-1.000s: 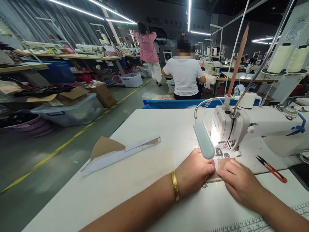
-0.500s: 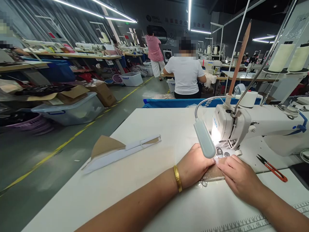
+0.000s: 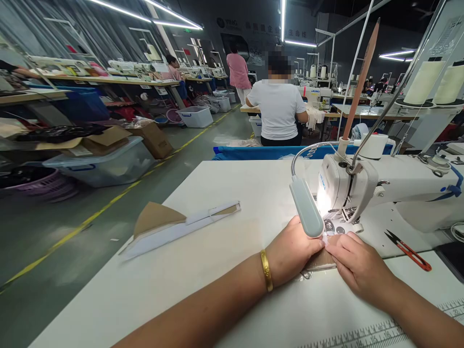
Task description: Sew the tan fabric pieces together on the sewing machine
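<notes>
My left hand (image 3: 295, 249), with a gold bracelet on the wrist, is closed in a pinch at the front of the white sewing machine (image 3: 331, 179). Facing it, my right hand (image 3: 357, 258) is pinched too, its fingertips almost meeting the left ones. Between both sets of fingertips shows a small whitish piece of material (image 3: 326, 239), too small to make out exactly. A flat brown piece (image 3: 321, 261) with a pale edge lies under the fingers, partly covered by them. The grey lamp head (image 3: 307, 208) hides part of the needle area and some left fingers.
Red-handled thread snips (image 3: 413, 253) lie right of my right hand. A clear ruler (image 3: 366, 336) runs along the near edge. Folded white-and-brown card (image 3: 174, 229) rests on the table's left. A seated person in a white shirt (image 3: 277, 108) is ahead, beyond a blue cloth edge (image 3: 253, 153).
Both hands stay nearly still at the machine. The view has shifted slightly, and the standing person in pink in the background has moved to the right.
</notes>
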Demonstrator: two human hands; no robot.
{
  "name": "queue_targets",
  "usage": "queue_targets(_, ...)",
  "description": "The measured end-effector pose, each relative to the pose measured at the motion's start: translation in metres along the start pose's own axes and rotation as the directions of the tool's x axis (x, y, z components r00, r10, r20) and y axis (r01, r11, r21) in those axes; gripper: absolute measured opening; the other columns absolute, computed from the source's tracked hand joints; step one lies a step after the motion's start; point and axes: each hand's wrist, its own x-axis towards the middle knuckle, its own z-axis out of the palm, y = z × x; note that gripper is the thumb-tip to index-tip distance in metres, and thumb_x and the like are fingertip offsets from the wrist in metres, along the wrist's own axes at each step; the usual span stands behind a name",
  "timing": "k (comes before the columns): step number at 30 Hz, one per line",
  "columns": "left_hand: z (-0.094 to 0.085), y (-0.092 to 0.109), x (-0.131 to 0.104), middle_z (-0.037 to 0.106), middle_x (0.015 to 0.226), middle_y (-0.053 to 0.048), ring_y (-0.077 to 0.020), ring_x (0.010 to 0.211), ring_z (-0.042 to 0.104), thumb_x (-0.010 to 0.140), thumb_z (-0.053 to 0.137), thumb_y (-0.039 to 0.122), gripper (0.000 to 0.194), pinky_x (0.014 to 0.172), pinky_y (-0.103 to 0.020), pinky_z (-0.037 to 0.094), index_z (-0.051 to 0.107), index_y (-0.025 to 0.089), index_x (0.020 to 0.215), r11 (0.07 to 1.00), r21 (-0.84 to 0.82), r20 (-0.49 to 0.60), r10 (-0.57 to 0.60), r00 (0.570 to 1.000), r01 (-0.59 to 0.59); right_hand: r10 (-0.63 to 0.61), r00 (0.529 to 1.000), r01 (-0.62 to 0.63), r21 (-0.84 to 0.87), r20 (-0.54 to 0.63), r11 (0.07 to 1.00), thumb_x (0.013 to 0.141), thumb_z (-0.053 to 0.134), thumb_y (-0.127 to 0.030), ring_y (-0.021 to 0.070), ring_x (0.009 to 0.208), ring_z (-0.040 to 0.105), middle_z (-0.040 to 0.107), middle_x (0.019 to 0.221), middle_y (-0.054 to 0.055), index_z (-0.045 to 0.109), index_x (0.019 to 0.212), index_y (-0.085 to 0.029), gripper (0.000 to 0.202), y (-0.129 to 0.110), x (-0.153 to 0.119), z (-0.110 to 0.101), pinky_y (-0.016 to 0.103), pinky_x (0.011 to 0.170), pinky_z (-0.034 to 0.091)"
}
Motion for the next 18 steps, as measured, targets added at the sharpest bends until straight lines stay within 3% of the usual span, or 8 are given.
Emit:
queue_targets(12,-0.002,0.005,0.003,0.073,0.091,-0.005,-0.0213,0.086,0.062,0.101,0.053,0.012,0.023,0.088,-0.040,0.048,0.073,0.017,0.090,1.000,0.018,0.020,-0.002,1.000,0.001,0.081,0.996,-0.084,0.093,0.036,0.992,0.103,0.043,-0.008,0.0231,0.086,0.053,0.063,0.096,0.005,0.063,0.116,-0.023,0.028,0.003,-0.004,-0.002,0.037,0.077,0.047)
queue_targets(15,-0.003,0.009,0.003,0.072,0.087,-0.004,-0.0210,0.083,0.061,0.099,0.052,0.009,0.024,0.086,-0.039,0.048,0.070,0.017,0.085,0.998,0.058,0.023,0.012,1.000,-0.014,0.103,0.994,-0.106,0.064,0.037,0.992,0.103,0.044,-0.009,0.0237,0.086,0.053,0.062,0.095,0.006,0.063,0.108,-0.022,0.024,0.004,-0.003,0.000,0.039,0.079,0.048)
queue_targets(18,-0.004,0.013,0.002,0.069,0.082,-0.003,-0.0198,0.081,0.061,0.099,0.052,0.007,0.026,0.083,-0.037,0.048,0.068,0.017,0.081,0.997,0.060,0.018,-0.053,0.998,0.052,0.077,0.996,-0.077,0.008,0.038,0.997,0.101,0.043,-0.007,0.0231,0.081,0.050,0.058,0.087,0.005,0.062,0.097,-0.021,0.025,0.003,-0.002,0.003,0.038,0.076,0.046)
